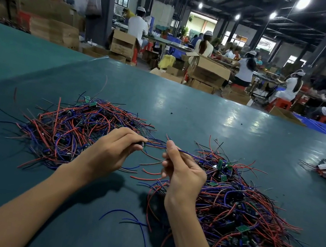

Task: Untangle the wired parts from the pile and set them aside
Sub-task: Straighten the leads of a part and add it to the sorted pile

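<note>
A wired part [142, 144] is pinched by the left hand [114, 150] and its blue wire [155, 145] by the right hand [183, 169], stretched sideways (just above the worktop [181, 109]) between the left pile [72, 129] and the right pile [241, 202].

on table [201, 116] | left pile [67, 132] | left hand [111, 151], right hand [184, 175] between | right pile [242, 211]

Bare forearms [25, 204] (wrists [72, 170] too)

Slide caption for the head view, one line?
Untangling: left hand and right hand hold a wired part between left pile and right pile on green table.
</note>
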